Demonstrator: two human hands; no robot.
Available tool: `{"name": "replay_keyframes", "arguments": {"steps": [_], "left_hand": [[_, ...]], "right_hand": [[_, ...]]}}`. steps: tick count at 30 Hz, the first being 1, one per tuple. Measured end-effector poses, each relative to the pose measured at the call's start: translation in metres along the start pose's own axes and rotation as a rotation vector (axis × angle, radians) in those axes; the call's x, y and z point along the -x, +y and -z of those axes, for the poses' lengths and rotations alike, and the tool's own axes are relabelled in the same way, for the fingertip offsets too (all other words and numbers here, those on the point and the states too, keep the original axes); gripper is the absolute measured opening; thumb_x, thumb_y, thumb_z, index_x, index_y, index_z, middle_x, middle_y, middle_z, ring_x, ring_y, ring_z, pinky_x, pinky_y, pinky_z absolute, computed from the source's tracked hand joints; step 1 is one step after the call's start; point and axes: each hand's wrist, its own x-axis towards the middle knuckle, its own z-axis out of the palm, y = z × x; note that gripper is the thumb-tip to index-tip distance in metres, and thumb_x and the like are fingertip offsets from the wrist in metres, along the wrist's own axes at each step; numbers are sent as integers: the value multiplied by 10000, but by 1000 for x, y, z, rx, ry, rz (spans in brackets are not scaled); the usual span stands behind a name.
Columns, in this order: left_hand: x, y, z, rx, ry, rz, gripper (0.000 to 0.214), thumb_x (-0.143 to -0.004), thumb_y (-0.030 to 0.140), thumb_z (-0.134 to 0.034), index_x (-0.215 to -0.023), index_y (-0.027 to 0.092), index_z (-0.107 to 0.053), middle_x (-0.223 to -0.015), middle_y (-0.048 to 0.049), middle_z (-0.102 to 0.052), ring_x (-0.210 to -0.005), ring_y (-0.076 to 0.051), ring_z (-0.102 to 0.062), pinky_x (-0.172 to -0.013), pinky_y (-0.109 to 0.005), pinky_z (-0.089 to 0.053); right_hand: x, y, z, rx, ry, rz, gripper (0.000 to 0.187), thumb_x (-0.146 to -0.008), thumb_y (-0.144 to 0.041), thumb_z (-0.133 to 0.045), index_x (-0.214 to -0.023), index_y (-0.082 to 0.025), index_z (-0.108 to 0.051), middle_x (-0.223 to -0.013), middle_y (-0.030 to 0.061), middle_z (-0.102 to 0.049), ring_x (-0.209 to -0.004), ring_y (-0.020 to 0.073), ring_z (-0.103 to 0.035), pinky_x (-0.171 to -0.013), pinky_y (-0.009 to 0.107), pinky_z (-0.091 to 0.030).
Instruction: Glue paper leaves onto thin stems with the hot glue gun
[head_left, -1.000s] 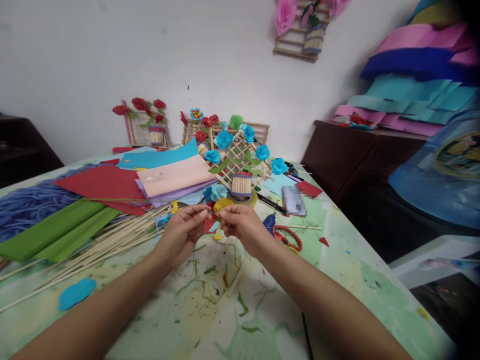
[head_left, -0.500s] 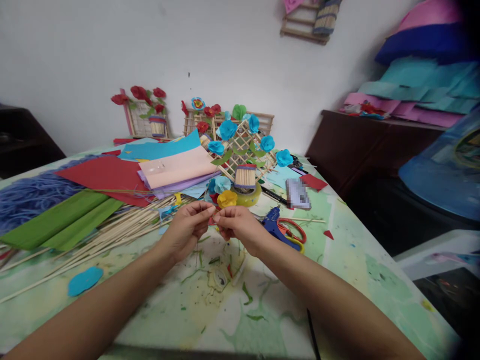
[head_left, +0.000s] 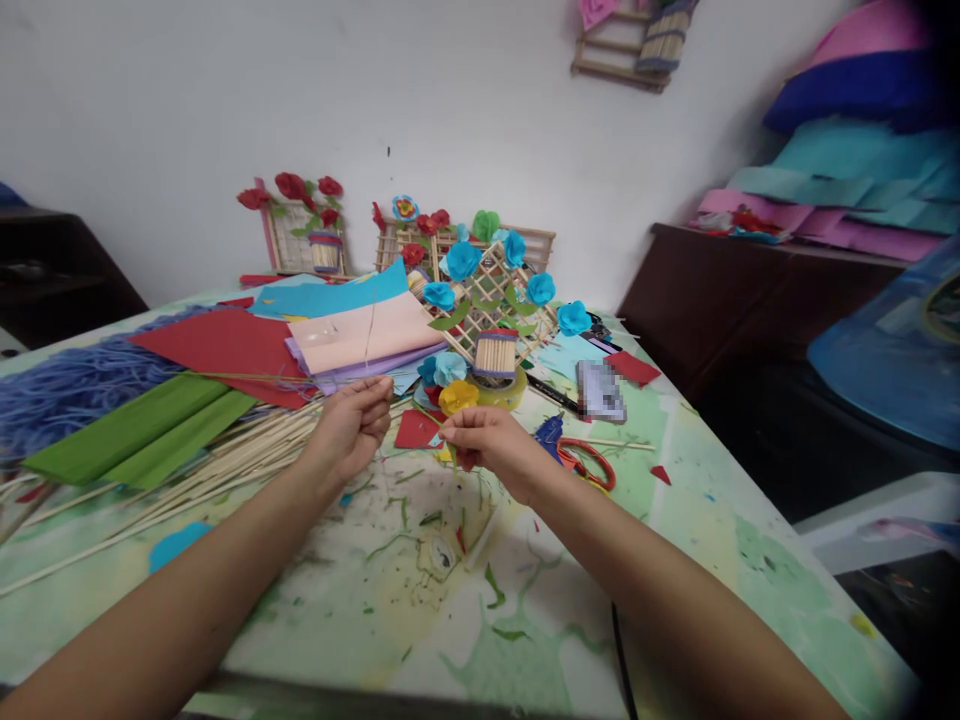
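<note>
Left hand [head_left: 349, 425] is pinching a thin wire [head_left: 368, 345] that is sticking up over the table [head_left: 697, 520]. Right hand [head_left: 491, 448] is closing on a small red piece [head_left: 466, 461], just beside a red paper scrap [head_left: 415, 429] and yellow flower [head_left: 457, 396].

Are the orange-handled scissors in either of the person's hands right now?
No, the orange-handled scissors lie on the table beside the right hand.

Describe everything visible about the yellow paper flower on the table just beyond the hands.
The yellow paper flower is small, made of what looks like curled crepe or foam petals around a darker centre. It sits on the table, facing up, against a blue flower behind it and a yellow tape roll to its right. The right hand is just in front; whether they touch is unclear.
</note>
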Motion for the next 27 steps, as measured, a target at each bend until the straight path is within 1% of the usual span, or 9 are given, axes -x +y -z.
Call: {"name": "replay_keyframes", "arguments": {"steps": [3, 5, 8, 11, 13, 15, 18, 22, 27], "left_hand": [[-1, -2, 1, 2, -4, 14, 128, -786, 34, -583, -676, 88, -543, -554, 56, -469, -311, 24, -282, -290, -100, -205], [-1, -3, 2, -9, -8, 25, 125, -809, 34, -551, -693, 79, -550, -603, 32, -516, -315, 30, -294, -291, -94, -214], [-2, -4, 2, -18, -5, 43, 144, -831, 30, -516, -699, 77, -549, -616, 25, -526, -313, 30, -294, -288, -93, -217], [-1, -5, 2, -19, -1, 54, 150, -834, 24, -508, -701, 81, -547, -613, 27, -519, -312, 28, -294, -288, -94, -217], [0, -6, 1, -12, 5, 62, 151, -833, 25, -511, -698, 85, -543, -617, 26, -520, -313, 28, -293, -287, -93, -212], [0, -7, 0, -2, 9, 79, 156, -830, 27, -514, -689, 90, -537, -618, 25, -520, -313, 27, -292, -287, -93, -209], [1, -9, -1, 4, 8, 109, 159, -820, 29, -520, -675, 91, -534, -611, 26, -514, -312, 25, -288, -288, -96, -212], [3, -12, -3, -25, -4, 134, 138, -795, 46, -554, -661, 81, -549, -609, 22, -511, -318, 25, -275, -291, -99, -203], [11, -16, -7, -87, -48, 110, 77, -760, 107, -596, -702, 62, -618, -617, -1, -537, -342, 22, -290, -315, -99, -192]], "right_hand": [[1, -3, 1, 2, -14, 24, 124, -704, -202, -613, -603, -153, -560, -535, -18, -553, -477, 71, -455, -507, 218, -338], [1, -5, 1, -36, -1, 39, 45, -689, -186, -620, -691, -157, -585, -543, -26, -569, -463, 70, -451, -492, 218, -319], [3, -8, 2, -95, 27, 98, 205, -676, -158, -620, -880, -182, -607, -542, -51, -578, -464, 78, -467, -486, 217, -307], [6, -11, 2, -78, -22, 151, 132, -694, -159, -588, -804, -164, -661, -573, -31, -593, -503, 75, -486, -522, 226, -343], [6, -13, 3, -77, -68, 169, 140, -702, -158, -564, -755, -152, -693, -614, -10, -617, -527, 74, -499, -547, 234, -367], [7, -14, 3, -88, -94, 204, 172, -693, -148, -571, -784, -159, -716, -667, -1, -645, -569, 82, -529, -575, 240, -394], [7, -15, 3, -59, -92, 255, 171, -664, -159, -655, -815, -182, -732, -721, 1, -668, -613, 100, -556, -603, 253, -426], [7, -18, 6, 36, 42, 390, 84, -693, -253, -709, -752, -207, -748, -715, 6, -672, -661, 126, -581, -664, 288, -466], [8, -27, 18, 190, 264, 637, 62, -712, -223, -711, -739, -238, -764, -938, 32, -683, -955, 174, -600, -870, 328, -448]]}}
